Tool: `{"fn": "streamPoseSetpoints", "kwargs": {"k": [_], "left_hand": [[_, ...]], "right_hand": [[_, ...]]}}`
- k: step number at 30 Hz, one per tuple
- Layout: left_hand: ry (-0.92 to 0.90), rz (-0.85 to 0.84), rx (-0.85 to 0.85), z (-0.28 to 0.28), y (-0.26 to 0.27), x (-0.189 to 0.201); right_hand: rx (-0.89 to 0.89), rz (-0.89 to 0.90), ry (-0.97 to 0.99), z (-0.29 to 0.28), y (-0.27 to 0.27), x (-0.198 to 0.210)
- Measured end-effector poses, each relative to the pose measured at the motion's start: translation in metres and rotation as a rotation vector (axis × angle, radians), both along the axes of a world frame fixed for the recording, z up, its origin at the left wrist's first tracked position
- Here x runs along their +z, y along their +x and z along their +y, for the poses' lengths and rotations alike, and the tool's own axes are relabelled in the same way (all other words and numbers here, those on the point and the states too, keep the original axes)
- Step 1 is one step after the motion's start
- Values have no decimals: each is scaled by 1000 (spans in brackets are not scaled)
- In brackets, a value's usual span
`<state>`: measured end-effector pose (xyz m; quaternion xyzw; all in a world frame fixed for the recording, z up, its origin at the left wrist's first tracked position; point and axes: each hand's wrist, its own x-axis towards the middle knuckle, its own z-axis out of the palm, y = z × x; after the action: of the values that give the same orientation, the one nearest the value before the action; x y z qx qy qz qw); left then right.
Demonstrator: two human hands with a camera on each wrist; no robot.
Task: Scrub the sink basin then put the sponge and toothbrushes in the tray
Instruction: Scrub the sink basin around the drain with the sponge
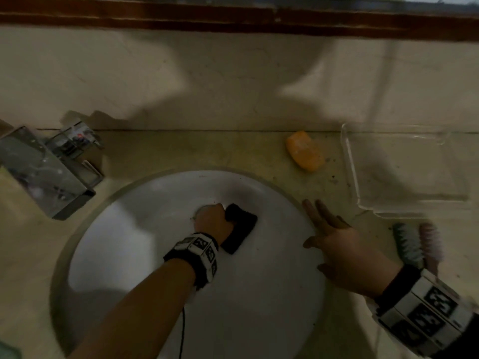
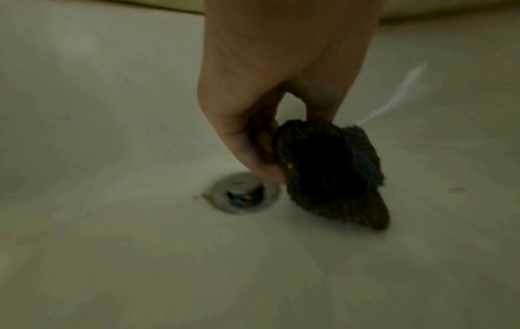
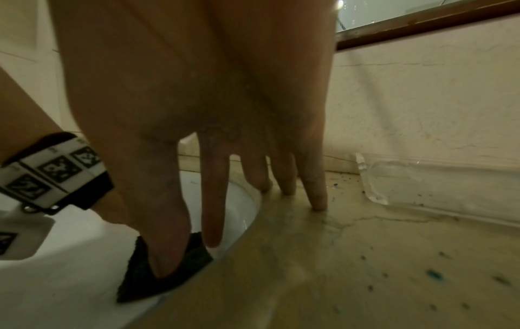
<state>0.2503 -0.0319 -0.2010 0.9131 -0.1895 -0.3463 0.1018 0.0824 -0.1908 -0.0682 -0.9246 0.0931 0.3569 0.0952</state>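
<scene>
Flat on the basin (image 1: 155, 229) rim, the right hand (image 1: 344, 255) is spread open; a dark sponge (image 1: 239, 228) is gripped by the left hand (image 1: 212, 220) beside the drain (image 2: 242, 193).

Sink basin (image 1: 272, 268): white, smooth, glossy, ceramic-looking. Sponge (image 1: 239, 228): dark, coarse, matt, fibrous scrub texture; gripped by left hand (image 1: 213, 222). Drain ring (image 2: 242, 193): shiny metal. Counter (image 1: 337, 177): beige, stone-like, matt, cracked, speckled w/ dark spots. Tray (image 1: 404, 174) at 2 o'clock of basin: clear plastic, glossy. Soap (image 1: 305, 151): orange, dull waxy. Faucet (image 1: 41, 172) at 10 o'clock: polished chrome. Wall (image 1: 233, 73): rough matt plaster. Frame (image 1: 233, 19) above: brown wood.
</scene>
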Motion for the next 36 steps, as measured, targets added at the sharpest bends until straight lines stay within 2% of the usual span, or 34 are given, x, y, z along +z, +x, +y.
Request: {"fn": "streamPoseSetpoints", "kwargs": {"k": [5,9,14,18,23,29,32,36], "left_hand": [[28,-78,108,5,32,0],[104,-119,53,11,31,4],[84,-108,37,20,31,19],[-55,-100,167,33,29,43],[-368,-11,414,52,25,79],[-489,-7,454,85,1,111],[-520,27,413,103,-9,126],[-547,72,248,121,-23,152]], "right_hand": [[-16,-9,10,-1,0,-1],[-24,-19,6,1,-1,-2],[-26,-13,-7,1,0,-1],[-17,6,-31,3,1,1],[7,35,-70,6,6,3],[-59,44,-72,15,17,9],[-126,-75,29,31,26,21],[-268,-343,331,76,37,45]]}}
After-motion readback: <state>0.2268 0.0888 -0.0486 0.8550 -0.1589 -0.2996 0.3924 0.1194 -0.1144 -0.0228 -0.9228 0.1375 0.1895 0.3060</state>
